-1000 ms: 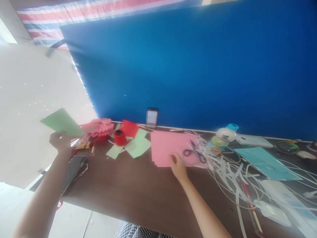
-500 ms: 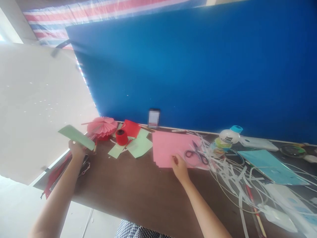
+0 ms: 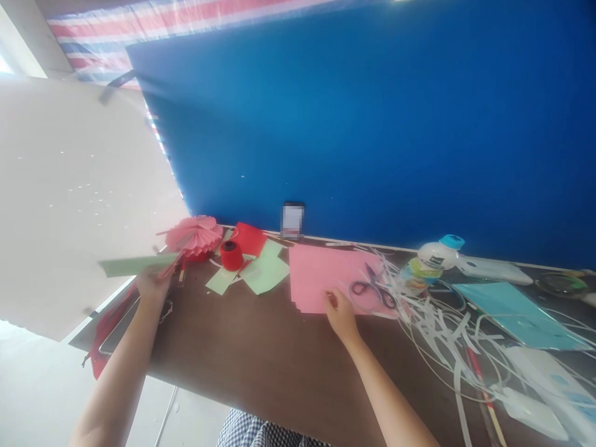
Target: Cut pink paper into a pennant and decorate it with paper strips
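"Green sheet (image 3: 128, 266), where is it?"

"Held in the left hand (image 3: 153, 282), by the left end of the worktop (image 3: 251, 347). That grip is closed on one edge; the paper is tilted almost edge-on to the view, a little blurred."

"What's just past it?"

"A pleated pink fan (image 3: 195, 241), with a red spool (image 3: 231, 256) and loose green pieces (image 3: 267, 273) to its right."

"And the right hand (image 3: 339, 310)?"

"At the near edge of the pink sheets (image 3: 310, 273), fingers curled. Whether that grip has pinched anything, I can't tell."

"And the scissors (image 3: 374, 285)?"

"Lying on those pink sheets, just right of that hand, near a heap of white strips (image 3: 442, 326)."

"Anything else on that side?"

"A bottle (image 3: 433, 257) with a blue cap (image 3: 451, 242) stands behind the heap, and a turquoise packet (image 3: 521, 313) lies farther right."
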The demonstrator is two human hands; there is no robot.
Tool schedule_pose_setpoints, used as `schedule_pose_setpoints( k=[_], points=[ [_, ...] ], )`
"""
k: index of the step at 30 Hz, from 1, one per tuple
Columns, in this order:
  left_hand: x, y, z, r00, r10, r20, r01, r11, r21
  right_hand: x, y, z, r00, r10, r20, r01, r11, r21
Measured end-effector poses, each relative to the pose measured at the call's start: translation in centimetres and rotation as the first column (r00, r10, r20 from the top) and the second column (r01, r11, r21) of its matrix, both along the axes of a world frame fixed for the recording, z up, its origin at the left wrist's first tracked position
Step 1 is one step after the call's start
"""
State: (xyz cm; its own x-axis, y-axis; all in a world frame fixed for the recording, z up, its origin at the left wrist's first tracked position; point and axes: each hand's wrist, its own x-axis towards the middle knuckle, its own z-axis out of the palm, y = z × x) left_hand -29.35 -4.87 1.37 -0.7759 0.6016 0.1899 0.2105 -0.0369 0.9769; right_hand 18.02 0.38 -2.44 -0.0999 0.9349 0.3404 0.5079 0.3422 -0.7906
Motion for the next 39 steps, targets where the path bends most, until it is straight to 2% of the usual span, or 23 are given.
schedule_pose_setpoints(
  k=[3, 6, 7, 9, 11, 12, 14, 16, 18, 22, 24, 27, 30, 35, 39],
  points=[
    [0.3, 0.3, -0.1, 0.972, -0.142, 0.187, 0.11, 0.979, 0.171, 0.0, 0.1, -0.2, 1.0, -0.001, 0.004, 0.001, 1.0, -0.006],
    [1.0, 0.3, -0.4, 0.97, -0.142, 0.198, 0.122, 0.986, 0.11, 0.1, 0.2, -0.4, 1.0, 0.003, 0.008, -0.003, 1.0, 0.0],
    [1.3, 0.1, -0.5, 0.983, -0.1, 0.152, 0.09, 0.993, 0.072, 0.1, 0.2, -0.4, 1.0, 0.005, 0.008, -0.005, 1.0, 0.002],
    [1.7, -0.3, -0.8, 0.999, 0.008, -0.04, -0.009, 1.0, -0.016, 0.1, 0.2, -0.4, 1.0, 0.007, 0.007, -0.007, 1.0, 0.005],
    [1.9, -0.8, -1.0, 0.949, 0.072, -0.308, -0.105, 0.99, -0.093, 0.0, 0.1, -0.3, 1.0, 0.008, 0.006, -0.008, 1.0, 0.006],
    [2.0, -1.1, -1.1, 0.901, 0.054, -0.431, -0.121, 0.984, -0.13, 0.0, 0.1, -0.2, 1.0, 0.008, 0.007, -0.009, 1.0, 0.007],
    [1.9, -1.4, -1.1, 0.787, -0.135, -0.602, -0.018, 0.97, -0.241, 0.0, 0.0, -0.1, 1.0, 0.011, 0.009, -0.011, 1.0, 0.007],
    [1.8, -1.4, -1.0, 0.633, -0.408, -0.658, 0.183, 0.904, -0.385, 0.0, 0.0, -0.1, 1.0, 0.014, 0.018, -0.014, 1.0, 0.004],
    [1.7, -1.2, -0.9, 0.492, -0.56, -0.666, 0.294, 0.827, -0.479, 0.0, 0.0, -0.1, 1.0, 0.013, 0.027, -0.013, 1.0, 0.003],
    [1.2, -1.1, -1.3, 0.412, -0.557, -0.721, 0.166, 0.824, -0.541, -0.1, 0.1, -0.3, 0.999, 0.02, 0.027, -0.02, 1.0, 0.005],
    [0.8, -1.2, -1.8, 0.374, -0.596, -0.71, 0.133, 0.792, -0.595, -0.1, 0.1, -0.3, 0.999, 0.027, 0.025, -0.027, 1.0, 0.004],
    [0.2, -1.5, -2.3, 0.344, -0.659, -0.669, 0.139, 0.74, -0.658, -0.1, 0.1, -0.3, 0.999, 0.037, 0.039, -0.037, 0.999, 0.001],
    [0.1, -1.5, -2.0, 0.301, -0.725, -0.619, 0.204, 0.683, -0.701, -0.1, 0.1, -0.3, 0.998, 0.036, 0.044, -0.036, 0.999, 0.001],
    [0.5, -1.2, -0.6, 0.299, -0.766, -0.569, 0.246, 0.637, -0.73, -0.1, 0.1, -0.3, 0.998, 0.037, 0.049, -0.038, 0.999, 0.004],
    [0.0, -1.2, -0.4, 0.299, -0.791, -0.534, 0.337, 0.611, -0.716, 0.0, 0.2, -0.4, 0.998, 0.04, 0.052, -0.04, 0.999, -0.001]
  ],
)
